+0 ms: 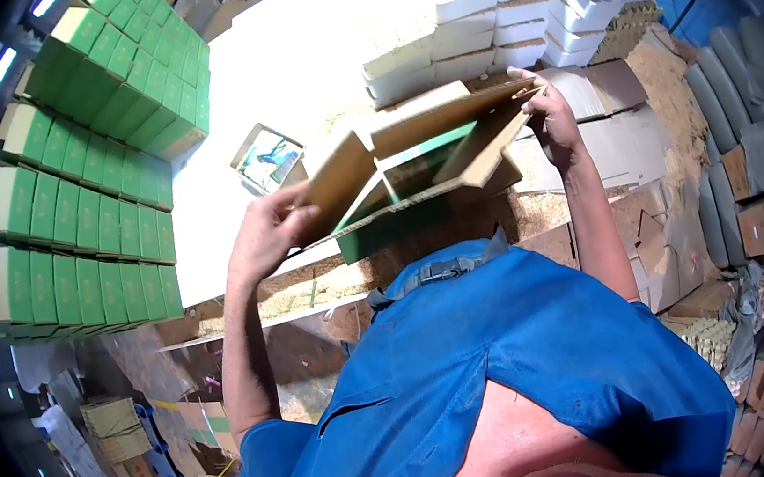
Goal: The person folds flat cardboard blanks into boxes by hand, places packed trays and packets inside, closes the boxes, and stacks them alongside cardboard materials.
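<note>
Carton (420, 174) between left and right fingers (537, 106)

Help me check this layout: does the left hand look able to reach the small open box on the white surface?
Probably yes: the small box sits close beyond the left hand, nothing visible between, though that hand must likely release the carton first.

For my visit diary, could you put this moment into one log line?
carton: open, held in both hands | left hand: on left flap | right hand: on far right corner | green boxes: stacked at left
</note>
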A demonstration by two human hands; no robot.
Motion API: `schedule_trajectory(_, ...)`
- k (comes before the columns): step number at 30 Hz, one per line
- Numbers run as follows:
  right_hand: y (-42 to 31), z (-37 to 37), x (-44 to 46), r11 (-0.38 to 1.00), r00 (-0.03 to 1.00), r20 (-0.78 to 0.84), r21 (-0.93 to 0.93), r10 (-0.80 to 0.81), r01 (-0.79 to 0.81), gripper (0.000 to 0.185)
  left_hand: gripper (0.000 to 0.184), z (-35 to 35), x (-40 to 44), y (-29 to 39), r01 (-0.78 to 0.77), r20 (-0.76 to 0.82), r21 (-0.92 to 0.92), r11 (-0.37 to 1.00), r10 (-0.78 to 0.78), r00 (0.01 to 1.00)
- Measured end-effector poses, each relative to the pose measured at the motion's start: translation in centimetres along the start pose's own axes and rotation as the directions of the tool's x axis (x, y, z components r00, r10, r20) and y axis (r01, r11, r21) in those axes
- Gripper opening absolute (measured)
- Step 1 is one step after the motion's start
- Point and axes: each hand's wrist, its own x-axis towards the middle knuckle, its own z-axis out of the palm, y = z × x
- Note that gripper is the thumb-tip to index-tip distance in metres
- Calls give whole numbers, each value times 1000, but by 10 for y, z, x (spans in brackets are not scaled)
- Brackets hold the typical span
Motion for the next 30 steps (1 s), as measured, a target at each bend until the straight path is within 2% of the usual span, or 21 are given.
schedule_trajectory(1, -6, 4, 0, 1000, 999, 47, 9, -10, 9, 57, 39, -8, 9, -13, -9, -52, -23, 1000, 8, 999)
schedule_trajectory(2, -20, 17, -2, 1000, 992, 126, -12, -12, 14, 59, 40, -15, 9, 3, -124, -109, -133, 983, 110, 988)
schedule_trajectory(3, -33, 35, -4, 998, 987, 150, -17, -60, 63, 57, 44, -22, 15, 7, -203, -175, -100, 974, 184, 967)
schedule_trajectory(5, -43, 50, 0, 975, 982, 187, -209, -37, 76, 52, 49, -33, 19, 32, -127, -195, -25, 992, 119, 973)
schedule_trajectory(7, -46, 65, 1, 924, 974, 188, -334, -127, 185, 44, 53, -35, 31, 27, -144, -225, 35, 989, 149, 963)
schedule_trajectory(11, -12, 79, 27, 957, 970, 95, -169, -223, 236, 35, 60, -11, 62, 2, -172, -223, 119, 978, 196, 955)
schedule_trajectory(13, 29, 84, 51, 950, 962, -9, -163, -272, 267, 36, 62, 10, 70, 9, -21, -147, 268, 963, 63, 987)
schedule_trajectory(14, 32, 90, 55, 949, 951, -53, -101, -304, 298, 37, 64, 16, 72, 7, -66, -133, 212, 975, 95, 987)
schedule_trajectory(15, 35, 93, 57, 901, 911, -134, -256, -391, 349, 42, 65, 21, 73, 7, -110, -118, 154, 982, 129, 985)
schedule_trajectory(17, 38, 112, 58, 755, 781, -242, -526, -575, 392, 49, 68, 28, 60, 31, -385, -33, 259, 886, 406, 913)
schedule_trajectory(18, 40, 118, 54, 520, 656, -121, -721, -745, 457, 60, 73, 37, 68, 22, -245, 153, 257, 935, 211, 965)
schedule_trajectory(20, 44, 118, 57, 589, 686, -148, -657, -713, 470, 74, 73, 38, 65, 31, -201, 452, 221, 954, 82, 888)
schedule_trajectory(21, 44, 114, 59, 640, 707, -171, -604, -686, 474, 76, 75, 39, 69, 20, -358, 512, 259, 897, 187, 838)
schedule_trajectory(22, 42, 108, 57, 790, 790, -188, -355, -584, 500, 82, 78, 32, 67, 19, -336, 538, 147, 930, 209, 817)
schedule_trajectory(23, 33, 106, 46, 851, 830, -193, -152, -524, 502, 80, 76, 23, 59, 24, -365, 547, 76, 928, 268, 793)
schedule_trajectory(25, 110, 46, 74, 762, 848, 76, -402, -524, 507, 64, 76, 21, 52, 26, -424, 571, 213, 880, 240, 785)
schedule_trajectory(26, 111, 36, 74, 912, 948, 151, -268, -279, 311, 53, 76, 25, 52, 37, -263, 569, 201, 944, 106, 816)
schedule_trajectory(27, 109, 30, 70, 987, 966, 256, -151, -22, 62, 42, 69, 35, 61, 13, -447, 414, 233, 864, 328, 849)
schedule_trajectory(28, 90, 37, 68, 968, 947, 313, -212, -67, 138, 30, 69, 33, 67, 15, -306, 362, 171, 937, 229, 904)
schedule_trajectory(29, 70, 40, 68, 890, 931, 365, -415, -27, 189, 30, 71, 30, 74, 18, -160, 311, 102, 982, 121, 943)
schedule_trajectory(30, 77, 33, 80, 931, 904, 427, -334, 11, 147, 28, 68, 38, 78, 17, -135, 39, 220, 966, 129, 991)
